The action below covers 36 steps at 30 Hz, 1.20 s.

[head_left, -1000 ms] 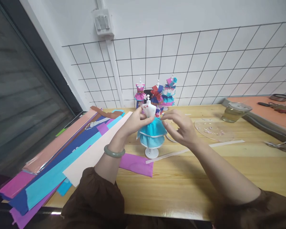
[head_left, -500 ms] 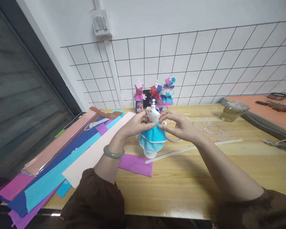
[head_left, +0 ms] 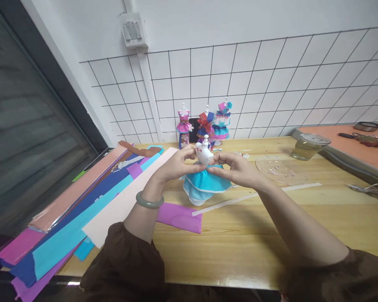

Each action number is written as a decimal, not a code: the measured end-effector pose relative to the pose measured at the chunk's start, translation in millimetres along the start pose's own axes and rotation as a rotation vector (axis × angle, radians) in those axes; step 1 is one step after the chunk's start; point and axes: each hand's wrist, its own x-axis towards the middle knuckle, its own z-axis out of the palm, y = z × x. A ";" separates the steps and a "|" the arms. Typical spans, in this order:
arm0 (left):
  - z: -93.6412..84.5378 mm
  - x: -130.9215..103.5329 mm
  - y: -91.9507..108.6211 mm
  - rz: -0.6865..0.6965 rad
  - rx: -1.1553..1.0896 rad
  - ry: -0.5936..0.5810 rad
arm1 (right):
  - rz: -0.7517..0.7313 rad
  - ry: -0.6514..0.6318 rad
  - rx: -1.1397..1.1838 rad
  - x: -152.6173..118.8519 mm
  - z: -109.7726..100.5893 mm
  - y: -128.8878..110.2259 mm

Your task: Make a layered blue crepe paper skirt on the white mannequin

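— So where do we have the small mannequin (head_left: 204,153)?

— Between both of our hands, above the wooden table (head_left: 258,226), tipped over to the right. Our left hand (head_left: 176,163) closes its fingers on the white bust from the left; our right hand (head_left: 236,167) pinches at the waist, just above the blue paper skirt (head_left: 206,183).

— Can we see the stand?

— Only a sliver of the white base (head_left: 195,201); the skirt hides the rest, and we cannot tell whether it touches the table. Our fingertips cover the waist too.

— And around us?

— A purple paper piece (head_left: 179,217) lies just in front, long coloured paper sheets (head_left: 82,209) run off the left edge, and three dressed mannequins (head_left: 204,123) stand by the wall. The clear round lid (head_left: 280,170) is hard to make out.
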 end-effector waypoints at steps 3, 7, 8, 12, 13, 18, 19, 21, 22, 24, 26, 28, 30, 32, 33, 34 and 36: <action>-0.9 -0.2 -0.2 -0.026 0.055 -0.001 | -0.007 0.033 -0.024 0.2 1.2 0.0; 0.9 1.1 1.4 -0.027 0.056 0.042 | 0.001 0.067 -0.093 0.4 1.8 -0.4; 1.7 1.6 1.6 -0.022 0.062 0.062 | 0.014 0.079 -0.104 0.6 2.0 -0.5; 5.0 2.2 2.2 -0.001 0.107 0.112 | 0.102 0.139 -0.122 2.2 2.5 -1.9; 5.8 1.9 2.4 0.001 0.124 0.115 | 0.118 0.147 -0.119 2.6 2.6 -2.5; 10.0 1.2 3.0 -0.028 0.149 0.110 | 0.146 0.176 -0.117 3.0 2.3 -5.0; 10.9 1.5 2.7 -0.035 0.136 0.118 | 0.151 0.183 -0.130 3.0 2.1 -5.3; 12.7 2.4 1.5 -0.044 0.089 0.142 | 0.157 0.192 -0.153 2.9 2.0 -5.7; 13.4 2.9 0.9 -0.050 0.059 0.147 | 0.159 0.194 -0.157 2.9 2.1 -5.7; 14.1 3.7 -0.1 -0.066 -0.004 0.142 | 0.167 0.198 -0.155 3.0 2.9 -5.4; 13.8 3.9 -0.2 -0.080 -0.053 0.132 | 0.178 0.226 -0.150 3.2 4.4 -4.6; 12.9 3.7 0.4 -0.093 -0.085 0.131 | 0.180 0.278 -0.153 3.5 6.3 -3.7; 11.6 3.2 1.1 -0.103 -0.118 0.121 | 0.174 0.313 -0.153 3.7 7.7 -3.1; 10.4 2.8 1.0 -0.104 -0.151 0.105 | 0.167 0.309 -0.147 3.7 8.2 -3.3; 9.8 2.6 0.8 -0.101 -0.163 0.098 | 0.168 0.297 -0.145 3.7 8.0 -3.7; 9.3 2.5 0.4 -0.098 -0.170 0.092 | 0.173 0.284 -0.146 3.7 7.6 -4.2; 8.5 2.3 -0.1 -0.100 -0.177 0.090 | 0.193 0.250 -0.153 3.4 6.1 -5.8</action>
